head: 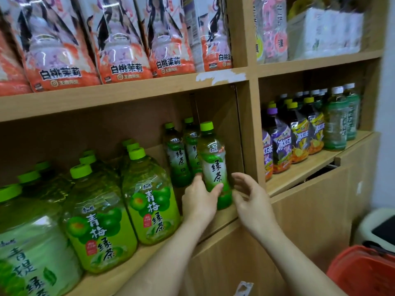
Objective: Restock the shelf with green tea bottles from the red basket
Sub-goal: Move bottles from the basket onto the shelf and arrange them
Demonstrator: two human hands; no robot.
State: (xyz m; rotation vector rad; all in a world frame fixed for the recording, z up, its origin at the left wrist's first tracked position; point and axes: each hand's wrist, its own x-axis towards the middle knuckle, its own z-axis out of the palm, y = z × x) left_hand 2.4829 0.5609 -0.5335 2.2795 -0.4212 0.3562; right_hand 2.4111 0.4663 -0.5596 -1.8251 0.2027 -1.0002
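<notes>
The left grip [199, 198] grasps the bottle [211, 161] low on its body. Its thumb [218, 187] lies across the front of the label and its fingers go round the left side and behind. The right grip [250, 195] is released, with its fingers relaxed and slightly bent. It sits just right of the bottle's base, palm turned toward it. I cannot tell whether it touches the plastic.

The bottle is at the centre of the frame, at the right end of the middle shelf [224, 215] near its front edge. Its long axis runs up and down, with the green cap at the top and the base at the board. The top leans a little to the left. The label with dark characters faces the camera. The wooden divider [254, 135] stands just to its right.

Two more bottles [178, 155] of the same kind stand upright just behind it and to the left. Further left, large green-capped jugs [149, 199] fill the rest of the shelf in rows, down to the lower left of the frame.

Orange and white packs [126, 39] line the board above. Right of the divider stand dark iced-tea bottles [299, 135] with yellow caps. The red basket [363, 272] shows at the lower right corner, with a pale bin [367, 221] just behind it.
</notes>
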